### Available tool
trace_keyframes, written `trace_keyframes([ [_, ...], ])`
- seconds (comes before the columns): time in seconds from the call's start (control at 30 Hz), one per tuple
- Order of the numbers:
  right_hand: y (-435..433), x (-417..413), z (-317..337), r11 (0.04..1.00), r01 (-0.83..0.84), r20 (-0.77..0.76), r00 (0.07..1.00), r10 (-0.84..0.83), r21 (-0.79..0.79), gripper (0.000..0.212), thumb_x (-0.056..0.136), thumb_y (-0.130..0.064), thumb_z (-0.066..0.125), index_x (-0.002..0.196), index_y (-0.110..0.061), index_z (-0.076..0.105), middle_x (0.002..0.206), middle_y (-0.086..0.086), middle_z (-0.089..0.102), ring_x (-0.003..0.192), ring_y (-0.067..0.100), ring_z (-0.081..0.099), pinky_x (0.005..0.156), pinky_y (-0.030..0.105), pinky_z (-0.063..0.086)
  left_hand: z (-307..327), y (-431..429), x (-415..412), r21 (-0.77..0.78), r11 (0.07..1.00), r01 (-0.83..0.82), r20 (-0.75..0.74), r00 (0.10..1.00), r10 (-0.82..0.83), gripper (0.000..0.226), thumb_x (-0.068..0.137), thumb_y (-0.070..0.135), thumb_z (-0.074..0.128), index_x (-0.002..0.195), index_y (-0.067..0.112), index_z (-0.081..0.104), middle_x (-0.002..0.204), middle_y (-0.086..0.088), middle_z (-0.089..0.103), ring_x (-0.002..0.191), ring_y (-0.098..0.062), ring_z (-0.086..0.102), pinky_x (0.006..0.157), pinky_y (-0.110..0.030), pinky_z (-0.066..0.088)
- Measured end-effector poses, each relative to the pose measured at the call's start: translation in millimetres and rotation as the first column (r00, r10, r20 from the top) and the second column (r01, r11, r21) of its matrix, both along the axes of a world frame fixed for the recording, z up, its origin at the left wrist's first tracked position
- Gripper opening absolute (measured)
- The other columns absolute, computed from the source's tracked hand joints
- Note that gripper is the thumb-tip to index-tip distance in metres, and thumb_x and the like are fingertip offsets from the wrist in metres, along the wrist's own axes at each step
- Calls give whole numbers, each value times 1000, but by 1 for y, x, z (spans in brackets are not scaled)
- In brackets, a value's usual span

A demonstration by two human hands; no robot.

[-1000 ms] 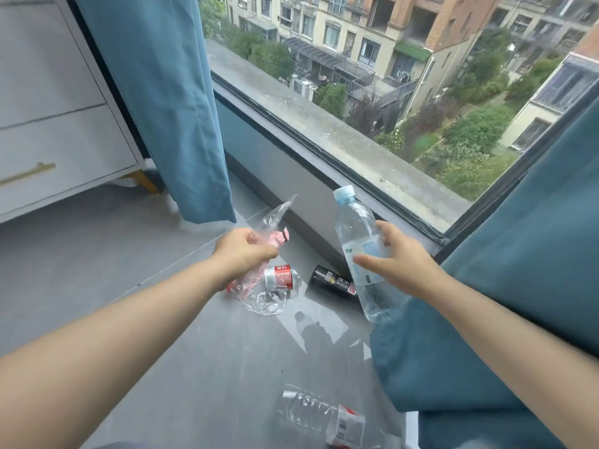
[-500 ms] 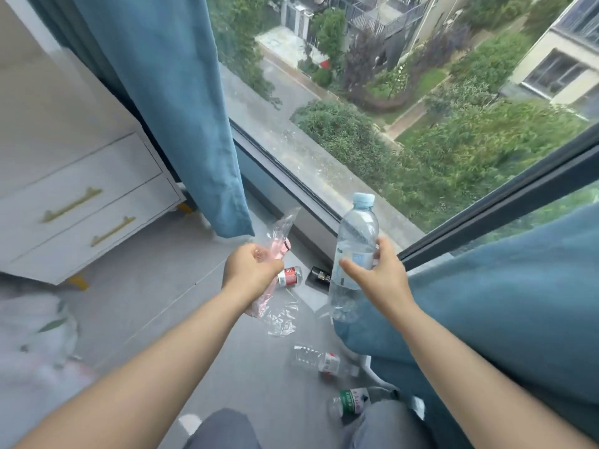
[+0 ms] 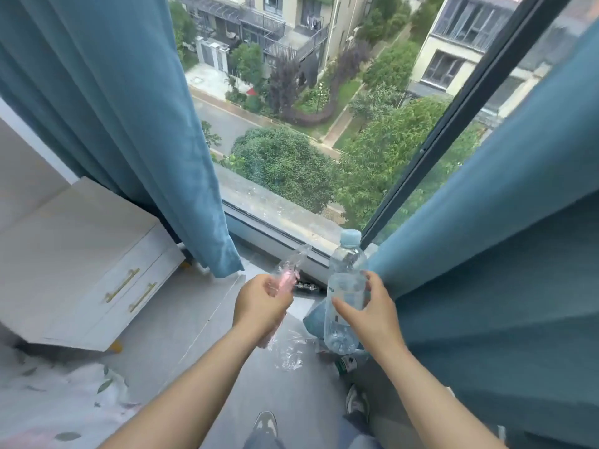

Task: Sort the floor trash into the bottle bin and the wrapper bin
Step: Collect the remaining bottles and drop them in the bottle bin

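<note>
Now, left hand (image 3: 259, 307): curling its fingers around a clear wrapper (image 3: 291, 270) with pink print, gripping it mid-length so both ends are sticking out above and below the fist
Right hand (image 3: 376, 315): wrapping thumb and fingers round a clear bottle (image 3: 345, 286) with a pale blue cap, holding it upright in the air
Floor (image 3: 201, 319): lying near the window (image 3: 308, 140) is a small item (image 3: 306, 287), possibly a can; a green-labelled bottle (image 3: 347, 364) is lying under the held one
Surroundings: blue curtains (image 3: 129, 124) are hanging either side of the window; a white drawer cabinet (image 3: 97, 270) is standing on the left
</note>
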State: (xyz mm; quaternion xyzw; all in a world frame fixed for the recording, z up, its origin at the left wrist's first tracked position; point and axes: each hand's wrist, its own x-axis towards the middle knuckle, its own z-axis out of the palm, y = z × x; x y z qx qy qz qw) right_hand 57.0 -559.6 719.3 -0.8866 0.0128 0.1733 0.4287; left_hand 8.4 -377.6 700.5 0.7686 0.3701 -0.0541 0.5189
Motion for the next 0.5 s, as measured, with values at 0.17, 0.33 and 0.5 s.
trace_keyframes([
  [0.17,-35,-50,45,990,137,78,987,-138,20,74,74,-39,77,137,-29,41,131,-10,54,120,13,53,101,37,46,52,-36,-6,16,988,152,61,986,-153,31,69,49,63,75,18,60,64,-3,69,63,-26,67,66,-44,58],
  [0.33,-91,-81,73,951,307,146,940,-309,40,75,67,-50,74,134,-36,42,128,-11,57,117,12,55,99,37,48,81,-94,-5,86,941,329,127,933,-338,44,75,58,62,68,15,58,59,0,66,61,-21,65,64,-38,54],
  [0.5,-160,-109,83,886,461,203,863,-462,54,72,68,-51,69,132,-36,41,124,-13,60,112,10,58,96,37,50,93,-169,-2,133,837,532,150,824,-547,52,78,62,59,68,11,54,60,-4,63,59,-22,60,55,-32,46],
])
